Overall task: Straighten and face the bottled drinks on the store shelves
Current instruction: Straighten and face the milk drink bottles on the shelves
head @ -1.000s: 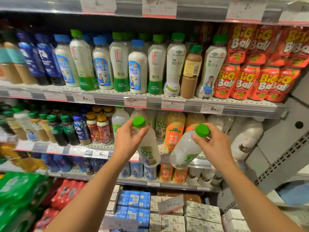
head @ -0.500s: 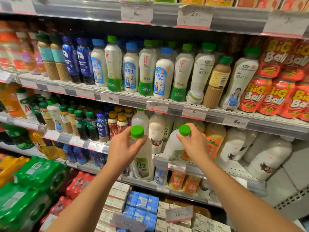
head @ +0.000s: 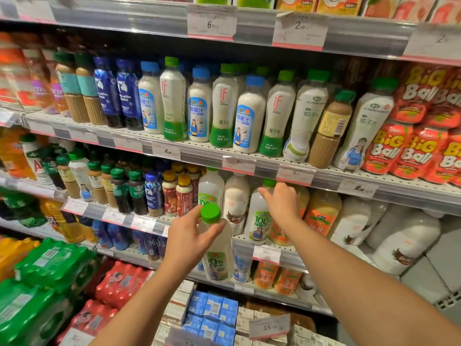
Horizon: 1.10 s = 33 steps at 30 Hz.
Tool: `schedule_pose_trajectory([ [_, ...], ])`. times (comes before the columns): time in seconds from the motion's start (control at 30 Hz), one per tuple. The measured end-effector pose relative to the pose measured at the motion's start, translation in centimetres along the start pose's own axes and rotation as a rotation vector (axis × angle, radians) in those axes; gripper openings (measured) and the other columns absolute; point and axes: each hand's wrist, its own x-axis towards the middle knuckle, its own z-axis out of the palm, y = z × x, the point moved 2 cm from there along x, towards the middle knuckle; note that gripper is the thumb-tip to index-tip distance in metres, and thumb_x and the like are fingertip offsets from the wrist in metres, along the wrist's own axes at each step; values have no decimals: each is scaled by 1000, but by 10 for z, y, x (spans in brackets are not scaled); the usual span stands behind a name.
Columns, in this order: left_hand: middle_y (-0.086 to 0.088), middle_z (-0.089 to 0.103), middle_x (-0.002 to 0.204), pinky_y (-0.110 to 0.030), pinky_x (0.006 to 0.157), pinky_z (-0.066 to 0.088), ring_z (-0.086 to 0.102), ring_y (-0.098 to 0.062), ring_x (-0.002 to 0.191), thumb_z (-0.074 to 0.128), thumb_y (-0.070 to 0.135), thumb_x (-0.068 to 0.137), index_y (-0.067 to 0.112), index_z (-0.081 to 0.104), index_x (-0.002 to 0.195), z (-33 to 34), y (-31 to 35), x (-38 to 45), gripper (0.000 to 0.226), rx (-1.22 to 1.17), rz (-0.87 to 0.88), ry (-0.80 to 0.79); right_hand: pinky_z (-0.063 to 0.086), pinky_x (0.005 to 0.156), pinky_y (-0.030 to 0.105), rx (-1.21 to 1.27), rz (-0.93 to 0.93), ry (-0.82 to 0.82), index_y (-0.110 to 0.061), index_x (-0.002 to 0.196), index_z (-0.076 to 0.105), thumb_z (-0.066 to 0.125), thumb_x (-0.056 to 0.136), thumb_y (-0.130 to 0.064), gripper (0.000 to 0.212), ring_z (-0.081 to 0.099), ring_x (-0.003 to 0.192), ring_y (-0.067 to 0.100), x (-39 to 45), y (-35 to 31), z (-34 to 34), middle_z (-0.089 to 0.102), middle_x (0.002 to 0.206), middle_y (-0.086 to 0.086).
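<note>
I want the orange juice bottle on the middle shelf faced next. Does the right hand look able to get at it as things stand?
Probably yes. The right hand rests on the green-capped coconut water bottle right beside the orange juice bottle, which stands at the shelf front with nothing before it.

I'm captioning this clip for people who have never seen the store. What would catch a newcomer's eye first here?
First, the two bare arms reaching in: the left hand grips a green-capped coconut water bottle by its neck, held out in front of the shelves. The right hand rests on the top of a matching bottle standing on the middle shelf. At upper right, red Big Ball pouches stand out.
</note>
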Motion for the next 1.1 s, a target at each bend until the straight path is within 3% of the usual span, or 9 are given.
schedule_pose_trajectory([
  [0.13,25,71,91,-15,75,49,65,6,89,68,59,83,31,71,99,1,-6,0,32,-26,-7,-31,49,81,40,8,-34,-112,-1,121,53,64,97,-41,48,59,108,39,-6,4,6,59,119,21],
  [0.27,27,70,89,-13,72,45,63,9,90,70,57,84,36,69,96,-3,-14,1,25,3,0,-39,48,99,42,107,-137,59,-14,148,37,69,94,-22,64,51,127,30,-43,23,15,48,145,11],
  [0.37,27,68,87,-8,67,40,61,10,90,69,58,82,35,69,96,-5,-18,0,27,-2,-4,-47,49,69,30,131,-41,169,-26,122,52,69,92,-32,35,63,101,20,-74,44,30,62,119,-4],
  [0.43,27,69,88,-12,68,42,61,10,90,69,58,82,35,70,98,-6,-22,1,28,2,-6,-50,43,59,24,139,69,2,-28,100,55,70,91,-43,23,65,83,13,-82,56,48,65,93,-12],
  [0.53,24,70,87,-17,69,45,61,9,87,73,54,82,35,69,95,-6,-26,4,23,5,-11,-63,46,65,24,169,92,-205,-26,97,63,71,91,-48,24,62,82,8,-76,59,67,69,89,-12],
  [0.7,28,67,86,-14,69,42,59,12,91,72,56,81,37,68,95,-7,-22,10,23,-6,8,-76,56,75,39,163,90,-218,-23,85,69,68,94,-42,20,65,81,15,-50,49,75,69,82,-10],
  [0.9,21,71,88,-30,73,55,63,5,84,69,65,83,33,71,97,2,-28,14,35,12,28,-124,57,82,35,217,122,-329,-29,106,65,69,94,-29,13,67,92,15,-53,53,86,73,99,-10],
  [1.0,20,72,89,-22,71,52,62,7,81,66,67,82,32,72,101,13,-22,14,40,43,46,-154,60,79,37,346,110,-367,-30,98,68,64,95,-10,20,69,95,14,-84,55,76,73,106,-6],
  [1.1,16,72,89,-19,68,49,62,2,81,68,63,82,30,73,103,32,-10,17,39,54,65,-199,60,88,43,493,45,-444,-34,109,64,73,86,-16,31,70,96,6,-126,63,60,72,105,-10],
])
